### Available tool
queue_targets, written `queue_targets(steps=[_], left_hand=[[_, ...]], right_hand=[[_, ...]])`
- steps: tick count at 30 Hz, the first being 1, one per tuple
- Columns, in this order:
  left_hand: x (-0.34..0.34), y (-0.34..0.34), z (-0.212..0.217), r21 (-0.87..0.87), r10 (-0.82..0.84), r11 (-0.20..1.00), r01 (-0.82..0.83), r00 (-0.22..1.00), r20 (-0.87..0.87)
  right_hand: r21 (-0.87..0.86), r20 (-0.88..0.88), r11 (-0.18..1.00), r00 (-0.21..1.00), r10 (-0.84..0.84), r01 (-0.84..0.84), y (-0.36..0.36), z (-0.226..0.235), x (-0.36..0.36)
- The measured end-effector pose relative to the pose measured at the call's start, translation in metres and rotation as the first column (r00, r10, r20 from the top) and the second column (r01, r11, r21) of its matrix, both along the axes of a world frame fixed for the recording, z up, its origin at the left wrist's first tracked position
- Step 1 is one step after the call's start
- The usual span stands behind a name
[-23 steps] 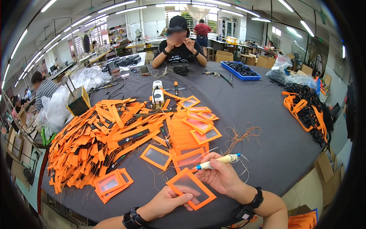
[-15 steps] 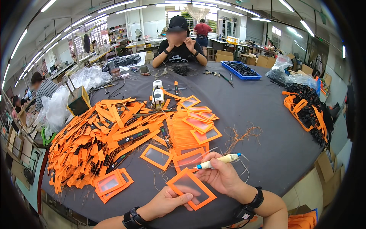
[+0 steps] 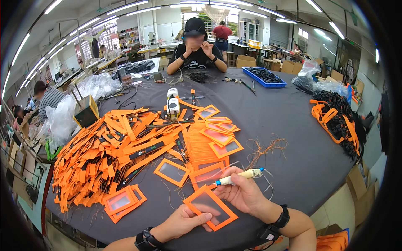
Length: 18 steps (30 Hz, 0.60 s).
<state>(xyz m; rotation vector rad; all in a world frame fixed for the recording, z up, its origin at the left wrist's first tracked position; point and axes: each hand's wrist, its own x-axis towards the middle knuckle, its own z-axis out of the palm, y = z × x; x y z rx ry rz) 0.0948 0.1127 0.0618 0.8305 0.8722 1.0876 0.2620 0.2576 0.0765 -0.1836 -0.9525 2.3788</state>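
My left hand (image 3: 183, 220) grips an orange-bordered clear plastic window panel (image 3: 206, 203) by its lower left side, thumb on top. In my right hand (image 3: 243, 191) is a pen-shaped tool (image 3: 238, 177) with a cream grip, blue ends and a thin metal tip. That tip is close to the panel's top corner; whether it touches I cannot tell. A thin pale cable (image 3: 270, 189) trails near the tool's back end. Just beyond my hands lies a stack of similar panels (image 3: 206, 144), with one loose panel (image 3: 171, 172) to its left.
A large heap of orange strips (image 3: 96, 161) covers the table's left, with several panels (image 3: 119, 201) before it. A white power socket (image 3: 173, 103) stands behind the stack. Loose orange threads (image 3: 268, 148) lie to the right. Across the table sits a person (image 3: 197, 52), hands raised, near a blue tray (image 3: 264, 78).
My hands, the panel and the tool have stayed nearly still. The person across the table has moved their head and hands slightly.
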Motion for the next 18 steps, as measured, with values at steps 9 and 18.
queue_targets(steps=[9,18], left_hand=[[0.002,0.000,0.009,0.019,0.071,0.997,-0.070,0.996,-0.052],[-0.002,0.004,0.004,0.015,0.188,0.982,-0.188,0.973,-0.133]], right_hand=[[0.082,-0.019,0.994,0.997,-0.071,0.072,0.002,0.003,0.001],[0.749,0.263,0.656,0.866,-0.426,0.096,-0.019,0.016,-0.003]])
